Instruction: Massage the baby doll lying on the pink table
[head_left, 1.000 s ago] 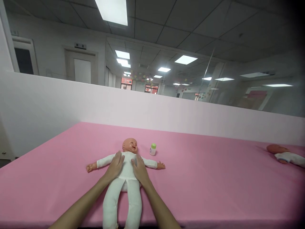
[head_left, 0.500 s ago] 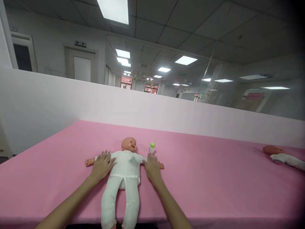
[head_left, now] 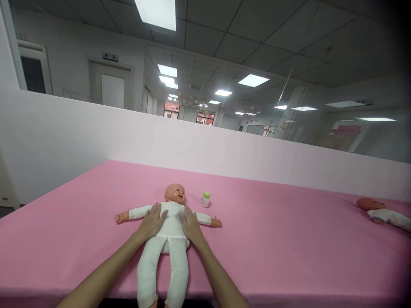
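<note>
A baby doll (head_left: 173,222) in white clothes lies on its back with its arms spread out on a pink-covered table (head_left: 272,239). Its head points away from me and its legs reach the near edge. My left hand (head_left: 153,221) lies flat with fingers stretched on the left side of the doll's chest. On the right side of the chest rests my right hand (head_left: 192,224), its fingers also extended. Neither hand grips anything. A small white bottle with a green cap (head_left: 205,199) stands just beyond the doll's right-hand-side arm.
Another doll (head_left: 385,214) in white lies at the far right of the table. A low white wall (head_left: 192,145) runs along the back, with glass above it. Doors and ceiling lights show beyond.
Both my hands have moved inward from the doll's upper arms onto the sides of its chest. The doll's sleeves and the bottle now show more fully.
</note>
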### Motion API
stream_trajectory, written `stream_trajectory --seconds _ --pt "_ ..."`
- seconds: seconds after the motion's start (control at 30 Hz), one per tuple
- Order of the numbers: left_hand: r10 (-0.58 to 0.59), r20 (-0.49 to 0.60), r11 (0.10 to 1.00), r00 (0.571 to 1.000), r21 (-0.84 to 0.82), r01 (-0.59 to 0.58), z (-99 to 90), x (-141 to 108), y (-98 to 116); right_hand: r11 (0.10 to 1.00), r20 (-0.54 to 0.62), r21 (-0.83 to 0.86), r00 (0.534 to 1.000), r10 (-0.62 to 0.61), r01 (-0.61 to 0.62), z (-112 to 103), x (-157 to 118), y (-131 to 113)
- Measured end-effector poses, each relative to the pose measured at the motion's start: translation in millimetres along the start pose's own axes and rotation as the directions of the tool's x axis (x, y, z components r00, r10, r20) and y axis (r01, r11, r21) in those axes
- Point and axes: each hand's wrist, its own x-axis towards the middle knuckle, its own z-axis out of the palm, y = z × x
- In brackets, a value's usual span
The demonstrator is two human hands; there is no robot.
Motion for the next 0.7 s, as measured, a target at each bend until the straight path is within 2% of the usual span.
stream_trajectory --seconds 0.07,0.13,0.23,0.3,0.37,0.47,0.53,0.63,0.7 --pt "-0.023 -0.058 0.995 0.998 0.099 0.029 -4.7 -6 -17 0.992 -0.031 -0.12 0.999 0.018 -0.022 -9 -6 12" --pt "-0.044 -0.17 0.981 0.984 0.179 0.075 -9.5 -13 -32 0.968 -0.069 -0.248 0.998 0.013 -0.03 -16 -12 22" --pt "-0.021 -0.294 0.958 0.956 0.268 0.103 -16.5 -21 -44 0.92 -0.103 -0.392 0.994 -0.03 -0.013 -24 -18 34" --pt "-0.008 -0.326 0.947 0.945 0.301 0.111 -23.8 -26 -47 0.907 -0.1 -0.421 0.994 -0.05 0.004 -30 -19 40" --pt "-0.012 -0.339 0.944 0.941 0.307 0.123 -35.4 -32 -49 0.918 -0.145 -0.395 0.989 -0.032 -0.028 -39 -19 47" --pt "-0.117 -0.299 0.952 0.947 0.238 0.193 -60.9 -42 -62 0.923 -0.291 -0.338 0.953 0.082 -0.182 -60 -21 63" --pt "-0.211 -0.198 0.953 0.957 0.178 0.246 -78.9 -49 -77 0.877 -0.345 -0.36 0.919 0.19 -0.317 -75 -25 75" --pt "-0.26 -0.079 0.953 0.962 0.14 0.268 -97.3 -57 -100 0.804 -0.344 -0.388 0.88 0.327 -0.451 -89 -32 93" --pt "-0.249 -0.069 0.96 0.966 0.112 0.256 -101.9 -60 -108 0.832 -0.327 -0.315 0.875 0.356 -0.456 -92 -35 104"
